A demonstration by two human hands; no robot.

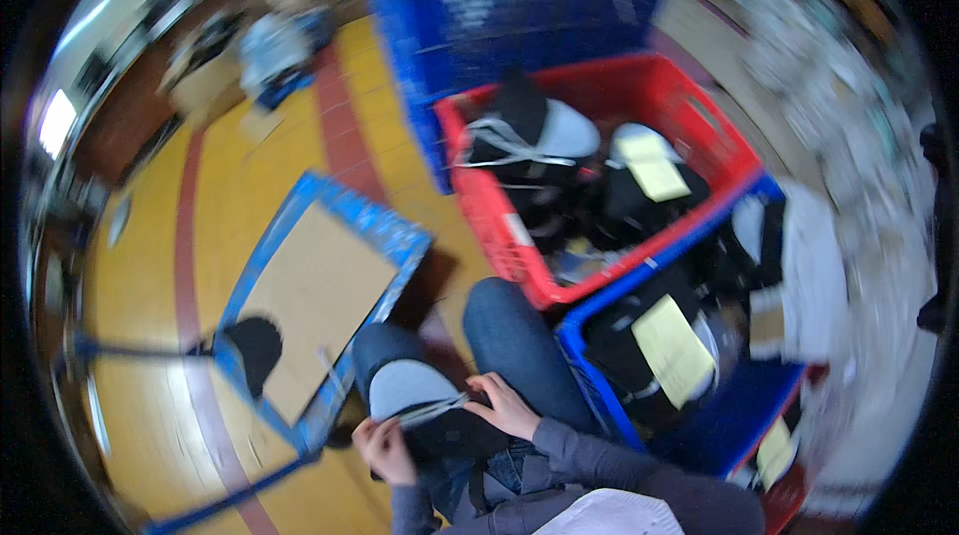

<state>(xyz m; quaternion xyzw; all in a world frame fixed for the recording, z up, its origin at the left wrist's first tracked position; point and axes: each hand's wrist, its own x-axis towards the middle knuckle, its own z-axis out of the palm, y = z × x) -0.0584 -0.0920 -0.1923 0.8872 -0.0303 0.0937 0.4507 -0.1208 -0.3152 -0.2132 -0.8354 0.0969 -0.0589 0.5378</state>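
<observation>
Across my lap lies a bundle of flat black pieces with a rounded light-grey end [408, 387]. A white cord [432, 413] runs over the bundle where grey meets black. My left hand [387, 449] pinches the cord near its left end, fingers closed. At the cord's right end, my right hand [505, 406] is also closed, thumb and fingertips together on it. Motion blur hides whether the cord is knotted.
A blue-framed stand with a tan board [322, 287] and a dark rounded piece [257, 353] is at left. To the right, a red crate [544, 280] and a blue crate [614, 403] hold similar black bundles, some with yellow paper slips [676, 348]. Larger blue crates [529, 10] stand behind.
</observation>
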